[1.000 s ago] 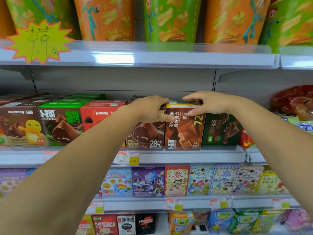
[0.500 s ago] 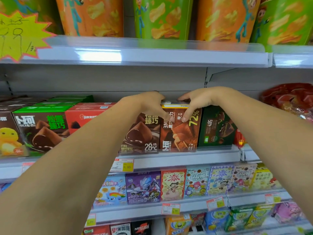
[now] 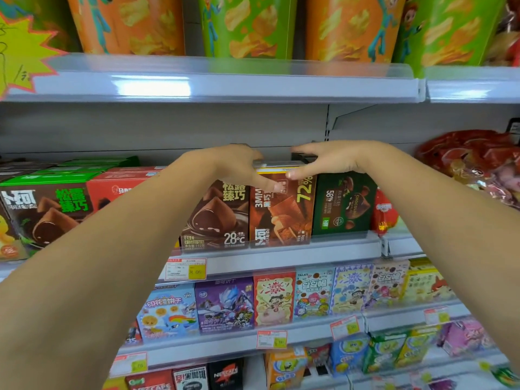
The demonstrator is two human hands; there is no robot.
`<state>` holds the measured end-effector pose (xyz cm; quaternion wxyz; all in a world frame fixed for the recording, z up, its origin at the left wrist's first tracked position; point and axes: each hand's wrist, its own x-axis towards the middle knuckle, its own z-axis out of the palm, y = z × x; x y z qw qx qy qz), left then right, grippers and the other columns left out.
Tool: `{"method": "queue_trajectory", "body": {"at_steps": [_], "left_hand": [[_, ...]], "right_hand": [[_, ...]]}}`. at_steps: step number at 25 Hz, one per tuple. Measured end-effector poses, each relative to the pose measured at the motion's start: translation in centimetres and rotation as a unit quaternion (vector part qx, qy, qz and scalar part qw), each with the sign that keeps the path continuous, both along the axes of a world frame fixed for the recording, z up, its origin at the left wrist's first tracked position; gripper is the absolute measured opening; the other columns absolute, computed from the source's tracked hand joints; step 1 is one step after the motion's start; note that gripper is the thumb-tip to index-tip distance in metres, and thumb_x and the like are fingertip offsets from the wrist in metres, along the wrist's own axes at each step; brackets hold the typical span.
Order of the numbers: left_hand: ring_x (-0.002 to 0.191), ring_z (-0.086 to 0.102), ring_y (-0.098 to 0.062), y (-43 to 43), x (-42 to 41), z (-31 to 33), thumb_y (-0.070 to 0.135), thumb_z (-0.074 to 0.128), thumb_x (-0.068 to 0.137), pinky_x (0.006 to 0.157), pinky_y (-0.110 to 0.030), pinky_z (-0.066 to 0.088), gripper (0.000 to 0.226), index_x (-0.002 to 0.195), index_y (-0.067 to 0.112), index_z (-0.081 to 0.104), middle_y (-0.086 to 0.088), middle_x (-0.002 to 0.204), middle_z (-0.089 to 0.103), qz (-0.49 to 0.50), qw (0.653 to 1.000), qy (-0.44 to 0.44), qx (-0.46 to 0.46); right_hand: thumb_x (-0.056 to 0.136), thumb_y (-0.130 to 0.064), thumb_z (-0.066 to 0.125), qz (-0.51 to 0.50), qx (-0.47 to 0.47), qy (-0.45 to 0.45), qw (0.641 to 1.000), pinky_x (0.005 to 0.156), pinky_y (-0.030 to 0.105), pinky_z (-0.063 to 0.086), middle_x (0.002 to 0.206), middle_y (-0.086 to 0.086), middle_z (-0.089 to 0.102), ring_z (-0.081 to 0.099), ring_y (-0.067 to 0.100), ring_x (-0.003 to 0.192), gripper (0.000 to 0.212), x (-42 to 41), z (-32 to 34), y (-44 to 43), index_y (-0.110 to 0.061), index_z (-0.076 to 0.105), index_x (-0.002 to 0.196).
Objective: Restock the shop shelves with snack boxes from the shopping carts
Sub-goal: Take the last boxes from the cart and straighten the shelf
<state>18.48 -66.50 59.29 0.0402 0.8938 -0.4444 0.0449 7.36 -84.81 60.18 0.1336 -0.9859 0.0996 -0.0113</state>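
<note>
On one shelf [image 3: 281, 258], two hands [image 3: 233, 167] [image 3: 332, 161] touch one brown 72% box [image 3: 281, 215].

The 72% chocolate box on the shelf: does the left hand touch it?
Touching. The head view shows the left hand with its thumb lying flat on the front of the 72% chocolate box, no gap.

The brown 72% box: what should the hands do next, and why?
Probably let go and draw back. The brown 72% box already stands upright behind the shelf lip, between the 28°C box and the green 58% box. The left hand holds its top, thumb on its front; the right hand touches its top edge.
</note>
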Motion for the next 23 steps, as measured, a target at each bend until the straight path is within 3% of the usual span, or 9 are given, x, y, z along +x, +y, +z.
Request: {"method": "queue_trajectory", "body": {"at_steps": [3,5,8,10,13,18,20,23], "left_hand": [[0.148,0.023,-0.022,-1.2,-1.7,0.2,0.084,0.048,0.071,0.119,-0.04,0.021,0.107,0.156,0.024,0.021,0.001,0.163,0.02,-0.004,1.0,0.01,-0.016],[0.149,0.023,-0.023,-3.2,-3.2,0.4,0.082,0.049,0.073,0.119,-0.04,0.021,0.105,0.156,0.023,0.021,0.001,0.163,0.02,-0.012,0.999,0.011,-0.039],[0.147,0.027,-0.023,-6.8,-5.0,0.6,0.076,0.053,0.078,0.117,-0.039,0.024,0.1,0.155,0.02,0.023,-0.001,0.162,0.025,-0.006,0.999,0.022,-0.05],[0.144,0.032,-0.026,-9.0,-5.4,0.4,0.075,0.056,0.076,0.115,-0.041,0.028,0.1,0.154,0.02,0.025,-0.002,0.16,0.031,0.011,0.998,0.045,-0.045],[0.139,0.04,-0.027,-11.2,-5.8,-0.3,0.073,0.06,0.075,0.113,-0.041,0.034,0.099,0.152,0.02,0.029,-0.003,0.155,0.039,0.032,0.996,0.071,-0.032],[0.129,0.05,-0.025,-12.4,-6.3,-1.1,0.066,0.062,0.081,0.099,-0.033,0.04,0.086,0.148,0.018,0.039,-0.004,0.145,0.052,0.067,0.995,0.046,-0.057],[0.129,0.05,-0.025,-12.5,-6.7,-1.4,0.067,0.06,0.081,0.101,-0.035,0.043,0.087,0.149,0.018,0.039,-0.004,0.144,0.053,0.077,0.995,0.03,-0.058],[0.129,0.05,-0.027,-12.6,-7.3,-1.2,0.069,0.055,0.083,0.105,-0.042,0.044,0.084,0.148,0.017,0.041,-0.006,0.144,0.053,0.088,0.995,-0.001,-0.05]], "right_hand": [[0.093,-0.068,0.026,-0.013,0.013,-0.047,0.999,0.109,0.034,0.023,0.158,-0.005,0.028,0.029,0.02,0.142,0.067,-2.8,-0.2,-3.3,-0.033,0.029,0.15],[0.087,-0.076,0.025,-0.035,0.064,-0.062,0.995,0.114,0.04,0.021,0.157,-0.008,0.029,0.029,0.019,0.143,0.073,-4.4,-0.5,-6.8,-0.037,0.031,0.149],[0.077,-0.083,0.033,-0.034,0.087,-0.041,0.995,0.116,0.045,0.022,0.159,-0.008,0.025,0.028,0.021,0.144,0.084,-5.5,-0.8,-11.2,-0.043,0.022,0.15],[0.073,-0.077,0.049,-0.027,0.108,-0.029,0.993,0.112,0.041,0.03,0.158,-0.002,0.026,0.032,0.026,0.142,0.093,-5.7,-1.2,-12.6,-0.042,0.013,0.152],[0.078,-0.061,0.064,0.009,0.138,-0.035,0.99,0.103,0.031,0.031,0.158,-0.003,0.028,0.035,0.023,0.139,0.098,-4.9,-2.8,-13.2,-0.037,0.007,0.154],[0.082,-0.057,0.064,0.055,0.174,-0.079,0.98,0.093,0.027,0.036,0.146,-0.004,0.046,0.049,0.014,0.119,0.087,-3.5,-3.7,-13.6,-0.027,0.024,0.153],[0.08,-0.059,0.064,0.062,0.17,-0.097,0.979,0.096,0.028,0.041,0.142,-0.003,0.049,0.051,0.013,0.119,0.087,-3.3,-3.9,-13.7,-0.022,0.029,0.151],[0.071,-0.057,0.069,0.064,0.239,-0.11,0.963,0.094,0.035,0.053,0.139,0.0,0.054,0.062,0.015,0.109,0.094,-3.3,-4.0,-14.1,-0.017,0.035,0.149]]}}
